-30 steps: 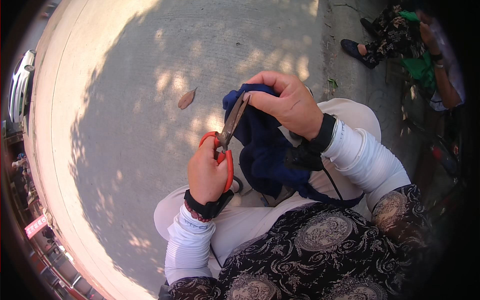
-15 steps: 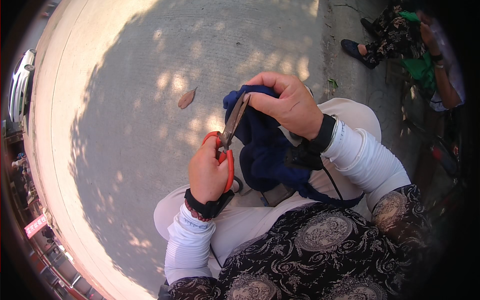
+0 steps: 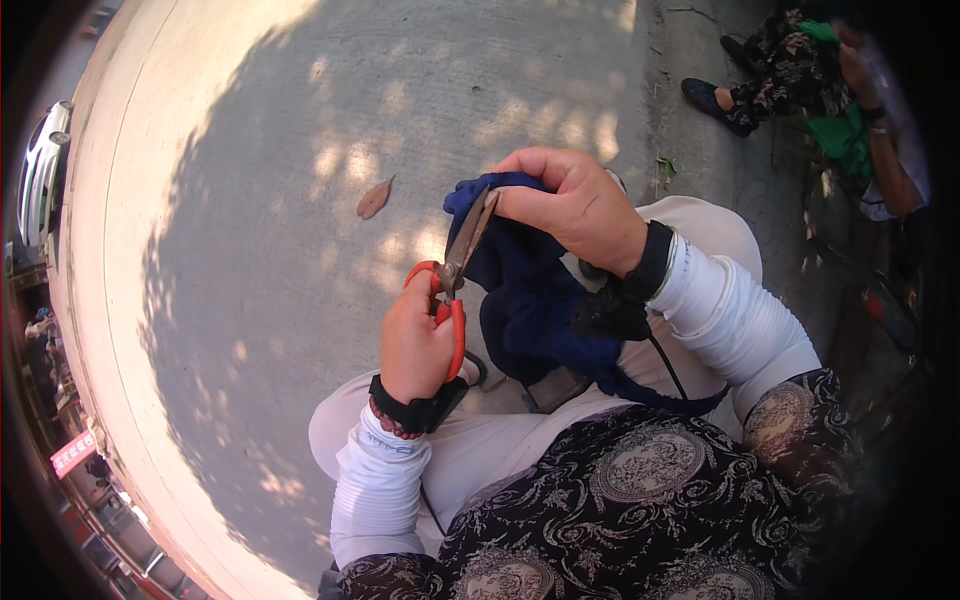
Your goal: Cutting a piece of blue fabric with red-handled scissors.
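Observation:
My left hand (image 3: 415,340) is closed around the red handles of a pair of scissors (image 3: 468,245), whose dark blades point up and to the right. The blade tips lie against the upper edge of a dark blue piece of cloth (image 3: 525,290), close to my right thumb. My right hand (image 3: 575,205) pinches that upper edge between thumb and fingers. Below, the cloth hangs in folds over my lap, and a narrow strip of it trails to the right. Whether the cloth lies between the blades is hard to make out.
A dry brown leaf (image 3: 374,199) lies on the concrete ground (image 3: 290,250) ahead. At the upper right sits another person (image 3: 800,80) with green cloth (image 3: 838,140). A white car (image 3: 43,170) stands at the far left. A black cable (image 3: 668,368) runs from my right wrist.
Hardly anything differs. The scissor blades look slightly closer together, and the cloth's upper edge has shifted a little at the tips.

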### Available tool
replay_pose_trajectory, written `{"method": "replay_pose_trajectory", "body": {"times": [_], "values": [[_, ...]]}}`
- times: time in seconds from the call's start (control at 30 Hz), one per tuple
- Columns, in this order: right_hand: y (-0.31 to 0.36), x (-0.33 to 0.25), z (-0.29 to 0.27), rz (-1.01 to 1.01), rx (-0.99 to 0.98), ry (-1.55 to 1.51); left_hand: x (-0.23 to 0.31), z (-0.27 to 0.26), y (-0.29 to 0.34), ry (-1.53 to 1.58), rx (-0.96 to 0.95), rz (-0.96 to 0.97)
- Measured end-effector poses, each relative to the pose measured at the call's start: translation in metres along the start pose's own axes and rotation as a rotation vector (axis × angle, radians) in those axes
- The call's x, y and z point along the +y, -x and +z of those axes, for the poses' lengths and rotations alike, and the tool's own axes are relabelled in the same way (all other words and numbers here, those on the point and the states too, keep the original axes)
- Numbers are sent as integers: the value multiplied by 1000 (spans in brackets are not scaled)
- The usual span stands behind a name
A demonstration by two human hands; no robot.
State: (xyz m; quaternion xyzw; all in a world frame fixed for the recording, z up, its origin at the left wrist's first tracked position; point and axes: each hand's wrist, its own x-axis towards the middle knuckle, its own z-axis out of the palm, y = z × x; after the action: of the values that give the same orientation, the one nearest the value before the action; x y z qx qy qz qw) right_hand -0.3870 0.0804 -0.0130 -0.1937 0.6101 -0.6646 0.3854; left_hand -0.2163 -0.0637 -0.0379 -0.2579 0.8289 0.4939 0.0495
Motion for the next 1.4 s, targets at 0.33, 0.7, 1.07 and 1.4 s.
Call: {"method": "replay_pose_trajectory", "body": {"times": [0.33, 0.7, 1.07, 1.4], "values": [[0, 1, -1, 25, -9, 1, 2, 0, 2, 59, 4, 47], [1, 2, -2, 32, -27, -35, 2, -5, 3, -2, -47, -17], [3, -1, -1, 33, -38, 22, 0, -1, 2, 152, -111, -14], [3, 2, -2, 11, -42, -22, 0, -5, -1, 262, -137, -95]]}}
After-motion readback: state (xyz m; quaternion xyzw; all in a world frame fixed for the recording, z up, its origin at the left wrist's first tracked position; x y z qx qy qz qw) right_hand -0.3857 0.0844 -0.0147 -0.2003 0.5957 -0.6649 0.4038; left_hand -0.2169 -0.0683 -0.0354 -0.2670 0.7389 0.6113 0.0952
